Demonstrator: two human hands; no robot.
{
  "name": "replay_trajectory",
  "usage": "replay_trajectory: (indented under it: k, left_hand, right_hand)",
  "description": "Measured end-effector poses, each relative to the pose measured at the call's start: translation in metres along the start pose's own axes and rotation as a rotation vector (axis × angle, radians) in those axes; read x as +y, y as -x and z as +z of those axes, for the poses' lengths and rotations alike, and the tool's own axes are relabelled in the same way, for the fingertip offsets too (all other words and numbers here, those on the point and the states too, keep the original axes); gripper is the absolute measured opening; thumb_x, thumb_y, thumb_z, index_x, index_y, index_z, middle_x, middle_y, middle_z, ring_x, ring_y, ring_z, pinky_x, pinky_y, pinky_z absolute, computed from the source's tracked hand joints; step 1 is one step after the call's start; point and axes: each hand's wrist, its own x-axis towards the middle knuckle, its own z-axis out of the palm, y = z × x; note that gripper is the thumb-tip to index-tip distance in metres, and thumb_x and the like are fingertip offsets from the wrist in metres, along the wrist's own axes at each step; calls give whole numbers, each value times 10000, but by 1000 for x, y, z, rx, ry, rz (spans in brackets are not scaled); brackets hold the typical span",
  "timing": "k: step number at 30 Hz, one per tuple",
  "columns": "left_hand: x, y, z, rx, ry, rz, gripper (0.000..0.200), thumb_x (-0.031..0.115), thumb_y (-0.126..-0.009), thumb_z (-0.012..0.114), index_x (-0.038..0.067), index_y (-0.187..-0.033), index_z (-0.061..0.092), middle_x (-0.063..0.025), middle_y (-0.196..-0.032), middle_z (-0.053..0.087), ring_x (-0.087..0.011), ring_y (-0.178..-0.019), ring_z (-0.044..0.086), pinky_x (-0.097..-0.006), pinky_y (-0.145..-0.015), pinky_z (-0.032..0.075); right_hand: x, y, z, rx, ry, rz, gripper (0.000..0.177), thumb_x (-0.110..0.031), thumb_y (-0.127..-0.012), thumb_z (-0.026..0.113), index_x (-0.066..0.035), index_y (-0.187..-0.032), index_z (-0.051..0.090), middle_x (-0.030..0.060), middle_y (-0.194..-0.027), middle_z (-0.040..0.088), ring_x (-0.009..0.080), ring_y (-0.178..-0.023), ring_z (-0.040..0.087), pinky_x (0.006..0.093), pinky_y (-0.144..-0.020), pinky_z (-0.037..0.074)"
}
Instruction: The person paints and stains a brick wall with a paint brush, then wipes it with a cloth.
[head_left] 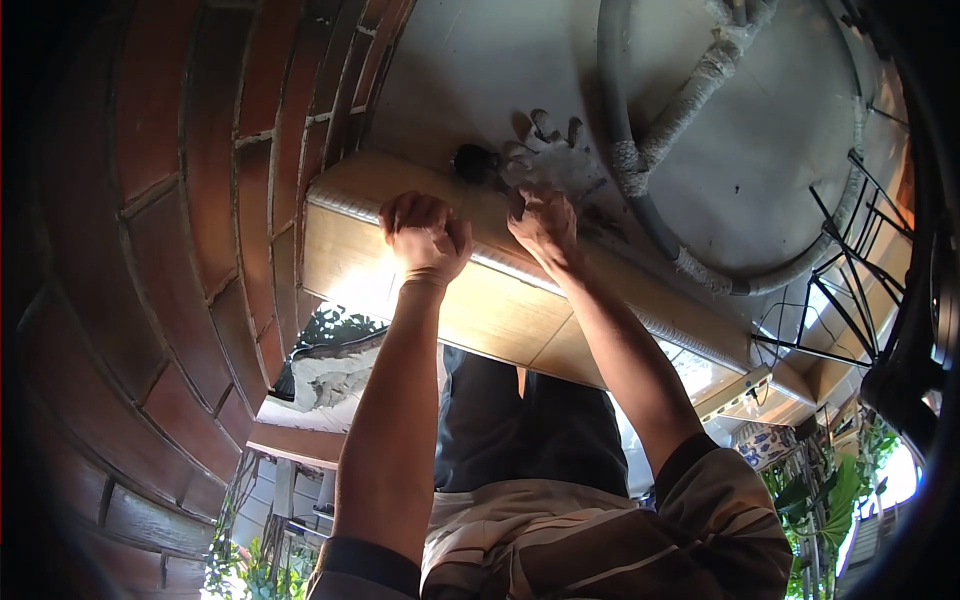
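My left hand (pixel 425 238) is closed, with its fingers curled, over the front edge of a tiled ledge (pixel 480 310). What it holds, if anything, is hidden. To its right my right hand (pixel 545 225) is also closed, just above the same ledge, and I cannot make out anything in its fingers. Just beyond the right hand, a pale grey object with curled, finger-like prongs (pixel 550 150) lies on the white surface. Beside it, nearer the left hand, sits a small dark rounded object (pixel 475 162).
A red brick wall (pixel 160 260) rises close on the left. At the back right stands a large hoop wrapped in light cord (pixel 690 110) against the white surface. Black metal rods (pixel 850 290) and a power strip (pixel 735 392) are at the right. Green plants (pixel 825 500) show lower right.
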Motion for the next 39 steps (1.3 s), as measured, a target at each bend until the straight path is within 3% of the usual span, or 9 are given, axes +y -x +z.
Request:
replay_trajectory:
  k: [4,12,19,25,34,39]
  left_hand:
    - [0,0,0,8,-1,5,74,157,-616,639,160,-626,566,-22,-706,608,-248,-806,596,-406,-854,405]
    - [0,-1,0,-9,-2,-9,71,155,-614,637,164,-625,568,-22,-711,610,-250,-811,594,-406,-858,406]
    - [0,1,0,-42,-2,-18,68,158,-616,637,157,-628,570,-30,-712,612,-252,-819,595,-408,-862,409]
    - [1,0,-1,-40,-22,-11,74,159,-614,643,149,-633,572,-32,-721,617,-254,-816,595,-414,-866,409]
    - [1,0,-1,8,-33,22,101,159,-597,659,161,-635,565,-17,-723,611,-246,-816,590,-410,-867,404]
    - [0,0,1,-17,-8,-13,95,152,-601,656,159,-627,565,-21,-719,610,-246,-818,591,-407,-876,402]
  right_hand:
    - [5,8,2,43,-92,-45,218,-100,-857,600,-64,-651,540,165,-665,613,362,-590,627,398,-526,495]
    - [16,4,3,68,49,-174,26,-101,-827,618,-124,-816,622,144,-693,621,325,-606,635,374,-534,512]
    - [10,5,-2,76,41,-192,170,-114,-819,638,-161,-975,687,149,-753,660,335,-673,664,394,-594,537]
    - [7,12,-9,62,4,-183,162,-153,-828,663,-135,-986,697,154,-746,662,316,-661,669,377,-588,539]
    - [15,20,-11,-16,16,-139,300,-122,-797,652,-206,-1083,682,120,-868,659,303,-726,675,385,-627,564]
    - [14,20,-12,65,-9,-185,276,-134,-786,655,-188,-1054,699,129,-893,662,315,-731,676,385,-643,565]
